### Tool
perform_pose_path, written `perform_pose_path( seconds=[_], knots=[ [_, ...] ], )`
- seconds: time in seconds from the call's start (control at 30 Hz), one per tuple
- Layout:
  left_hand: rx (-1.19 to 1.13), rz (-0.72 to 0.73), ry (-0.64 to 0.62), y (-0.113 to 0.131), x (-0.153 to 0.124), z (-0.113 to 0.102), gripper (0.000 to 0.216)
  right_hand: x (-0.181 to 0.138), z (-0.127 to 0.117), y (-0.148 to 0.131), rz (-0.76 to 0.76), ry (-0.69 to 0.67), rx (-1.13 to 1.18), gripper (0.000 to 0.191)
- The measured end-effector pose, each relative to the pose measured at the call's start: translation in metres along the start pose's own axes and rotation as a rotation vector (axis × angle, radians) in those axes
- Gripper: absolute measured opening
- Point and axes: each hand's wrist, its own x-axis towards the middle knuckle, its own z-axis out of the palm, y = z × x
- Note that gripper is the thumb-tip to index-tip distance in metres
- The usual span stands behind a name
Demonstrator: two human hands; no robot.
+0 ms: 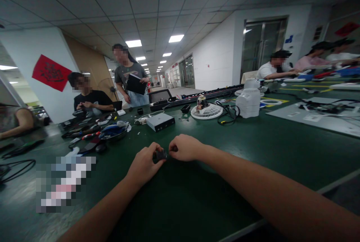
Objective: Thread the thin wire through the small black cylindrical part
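Near the middle of the green table, my left hand (144, 161) pinches a small dark part (161, 154) between thumb and fingers. The part looks black and slightly shiny; its exact kind is too small to tell. Close beside it, my right hand (184, 147) is closed with its fingertips pressed together, pointing toward the dark part. Whatever those fingertips hold, if anything, is hidden. Beyond both hands lies a silver and black box-shaped device (160, 122).
A white fan grille with a motor (206, 111), a black cable (229, 114) and a white plastic housing (248, 101) stand behind my right hand. Tools and parts, including a blue bundle (114, 130), crowd the left. A metal panel (317, 116) lies right. Several people are around the table.
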Motion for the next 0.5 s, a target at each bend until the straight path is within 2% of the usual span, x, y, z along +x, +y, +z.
perform_pose_path(
  seconds=[0.07, 0.2, 0.33, 0.5],
  knots=[
    [-0.001, 0.012, -0.004, -0.0013, 0.0000, 0.0002, 0.023, 0.0003, 0.0000, 0.0002, -0.019, -0.051, 0.052, 0.020],
    [0.003, 0.013, -0.012, -0.0031, -0.0003, 0.0008, 0.024, 0.0007, 0.0002, -0.0020, 0.064, 0.034, -0.055, 0.023],
    [0.009, 0.029, -0.018, -0.0036, -0.0008, 0.0016, 0.025, 0.0005, 0.0007, -0.0051, -0.033, -0.052, 0.054, 0.022],
    [0.004, 0.007, 0.008, -0.0022, 0.0006, 0.0012, 0.024, 0.0000, 0.0016, -0.0058, 0.075, 0.058, -0.029, 0.023]
  ],
)
